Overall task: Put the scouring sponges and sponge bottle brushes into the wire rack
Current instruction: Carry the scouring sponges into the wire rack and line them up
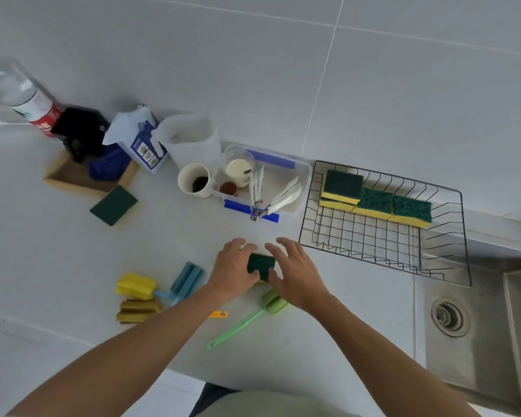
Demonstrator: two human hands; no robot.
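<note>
- Your left hand (233,267) and right hand (298,273) both grasp one scouring sponge (260,266) at the near middle of the counter (73,257).
- Four sponges (376,200) sit along the wire rack's (382,245) far side, on the right.
- Bottle brushes lie near left: yellow (136,285), blue (187,278), olive (137,311), green (272,302).

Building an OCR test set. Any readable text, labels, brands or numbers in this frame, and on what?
Nothing can be read as words.
Clear bottle, red and white label: white characters on the red band, too blurred to read.
Blue and white box: small pictures and blue print, too small to read.
Sponges in the wire rack, the sponge between both hands, bottle brushes, cup: no print visible.
</note>
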